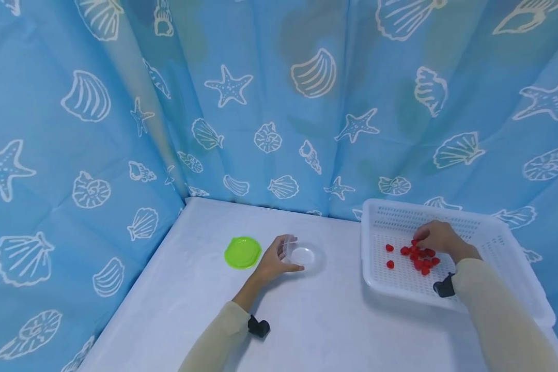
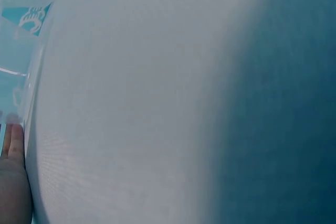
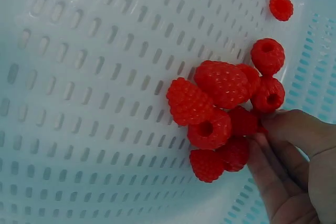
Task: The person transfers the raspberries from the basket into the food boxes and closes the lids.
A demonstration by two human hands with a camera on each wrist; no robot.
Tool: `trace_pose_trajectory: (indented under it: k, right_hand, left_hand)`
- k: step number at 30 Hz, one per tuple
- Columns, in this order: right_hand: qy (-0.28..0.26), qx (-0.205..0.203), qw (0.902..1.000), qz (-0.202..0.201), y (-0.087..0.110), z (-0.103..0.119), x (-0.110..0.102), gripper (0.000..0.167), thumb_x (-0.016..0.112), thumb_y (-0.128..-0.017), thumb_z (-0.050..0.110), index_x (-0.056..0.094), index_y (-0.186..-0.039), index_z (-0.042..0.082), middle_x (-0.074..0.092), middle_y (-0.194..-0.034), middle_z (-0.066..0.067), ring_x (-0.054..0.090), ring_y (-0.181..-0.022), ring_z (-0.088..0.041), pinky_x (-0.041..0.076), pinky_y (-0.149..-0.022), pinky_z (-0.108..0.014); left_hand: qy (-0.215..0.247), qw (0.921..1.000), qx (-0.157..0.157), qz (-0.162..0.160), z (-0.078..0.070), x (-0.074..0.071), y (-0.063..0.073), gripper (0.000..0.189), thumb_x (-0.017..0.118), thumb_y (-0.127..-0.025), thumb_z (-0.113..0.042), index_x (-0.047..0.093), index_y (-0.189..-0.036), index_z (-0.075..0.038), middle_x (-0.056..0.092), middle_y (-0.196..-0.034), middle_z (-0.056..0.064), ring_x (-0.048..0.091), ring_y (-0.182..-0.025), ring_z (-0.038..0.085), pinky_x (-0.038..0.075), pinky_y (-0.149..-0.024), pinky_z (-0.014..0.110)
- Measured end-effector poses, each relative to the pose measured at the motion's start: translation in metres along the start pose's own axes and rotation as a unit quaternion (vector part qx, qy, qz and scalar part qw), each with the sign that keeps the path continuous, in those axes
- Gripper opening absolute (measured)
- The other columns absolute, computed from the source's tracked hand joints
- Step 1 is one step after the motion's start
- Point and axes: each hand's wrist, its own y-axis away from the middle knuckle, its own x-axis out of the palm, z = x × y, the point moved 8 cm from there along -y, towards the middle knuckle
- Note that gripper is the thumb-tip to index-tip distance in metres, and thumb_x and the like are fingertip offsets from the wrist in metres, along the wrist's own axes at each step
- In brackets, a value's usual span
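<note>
My left hand (image 1: pixel 273 261) holds a small clear plastic cup (image 1: pixel 303 255) standing on the table, its thumb on the near side and its fingers on the far side. In the left wrist view only part of that hand (image 2: pixel 14 182) shows, at the left edge. On the right, my right hand (image 1: pixel 439 238) reaches into a white perforated basket (image 1: pixel 369 276). Its thumb and fingertips pinch a red raspberry (image 3: pixel 262 128), mostly hidden by the fingers. Several other raspberries (image 3: pixel 223 83) lie heaped beside the fingertips.
A bright green round lid (image 1: pixel 243 252) lies on the white table (image 1: pixel 325 320), left of the cup. Two loose raspberries sit apart from the heap in the basket. Blue curtains (image 1: pixel 269 93) with white shells and starfish rise behind and on the left.
</note>
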Motion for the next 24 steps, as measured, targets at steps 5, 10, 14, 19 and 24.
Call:
trace_pose_trajectory:
  k: [5, 10, 14, 19, 24]
  right_hand:
    - [0.008, -0.005, 0.9999, -0.005, -0.001, 0.003, 0.000, 0.036, 0.081, -0.078, 0.018, 0.069, -0.106, -0.001, 0.067, -0.090, -0.010, 0.061, -0.074, -0.023, 0.057, -0.076, -0.045]
    - [-0.004, 0.019, 0.9997, -0.017, 0.004, -0.003, -0.002, 0.042, 0.082, -0.078, 0.023, 0.067, -0.110, 0.000, 0.066, -0.091, -0.011, 0.061, -0.075, -0.024, 0.057, -0.075, -0.044]
    - [-0.018, 0.021, 0.9995, -0.018, 0.008, -0.005, 0.002, 0.045, 0.082, -0.078, 0.022, 0.068, -0.114, -0.001, 0.067, -0.097, -0.014, 0.061, -0.076, -0.024, 0.058, -0.073, -0.042]
    - [-0.029, 0.020, 0.9991, -0.023, 0.010, -0.003, 0.003, 0.044, 0.079, -0.081, 0.020, 0.067, -0.117, -0.003, 0.067, -0.101, -0.018, 0.062, -0.078, -0.024, 0.058, -0.073, -0.042]
    - [-0.039, 0.012, 0.9982, -0.045, 0.006, -0.002, 0.000, 0.047, 0.076, -0.085, 0.026, 0.065, -0.122, 0.000, 0.065, -0.112, -0.022, 0.063, -0.091, -0.031, 0.055, -0.082, -0.051]
  left_hand:
    - [0.007, 0.9999, 0.008, -0.003, 0.000, -0.002, 0.003, 0.086, 0.091, -0.067, -0.022, 0.044, -0.138, -0.021, 0.050, -0.141, -0.006, 0.036, -0.139, 0.018, 0.033, -0.111, 0.038]
    - [0.012, 0.9998, 0.014, 0.006, -0.003, 0.005, 0.001, 0.086, 0.091, -0.067, -0.023, 0.044, -0.139, -0.021, 0.049, -0.141, -0.006, 0.035, -0.140, 0.017, 0.032, -0.112, 0.039]
    - [0.008, 0.9998, 0.015, 0.011, -0.002, 0.008, -0.001, 0.085, 0.091, -0.068, -0.024, 0.043, -0.139, -0.022, 0.050, -0.140, -0.008, 0.036, -0.139, 0.016, 0.033, -0.112, 0.037]
    - [0.009, 0.9997, 0.018, 0.011, -0.003, 0.008, -0.001, 0.087, 0.091, -0.067, -0.027, 0.043, -0.139, -0.024, 0.050, -0.140, -0.009, 0.036, -0.139, 0.016, 0.033, -0.111, 0.036]
    - [0.006, 0.9999, 0.009, 0.006, 0.000, 0.004, 0.001, 0.087, 0.092, -0.065, -0.029, 0.043, -0.138, -0.026, 0.050, -0.140, -0.010, 0.036, -0.139, 0.016, 0.033, -0.111, 0.036]
